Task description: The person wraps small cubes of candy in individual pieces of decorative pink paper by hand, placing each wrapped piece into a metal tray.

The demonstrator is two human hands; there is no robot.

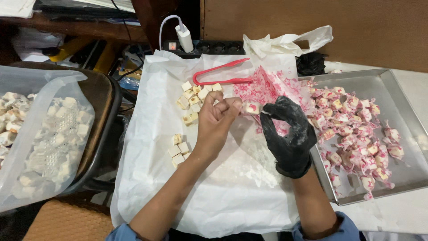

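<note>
My bare left hand (217,122) and my right hand (287,129), in a black glove, pinch the two ends of one wrapped candy (252,108) between them above a white paper sheet (178,187). The candy's wrapper is clear with pink stars. Unwrapped cream-coloured candy cubes (194,97) lie on the paper just left of my left hand, and a second small group of cubes (179,149) lies by my left wrist. A stack of pink-starred wrappers (263,87) sits behind my hands.
A metal tray (401,178) at right holds many wrapped candies (356,138). Red plastic tongs (220,73) lie at the back of the paper. A clear bag of candy cubes (49,138) sits in a dark bowl at left. A power strip with a white charger (184,38) stands behind.
</note>
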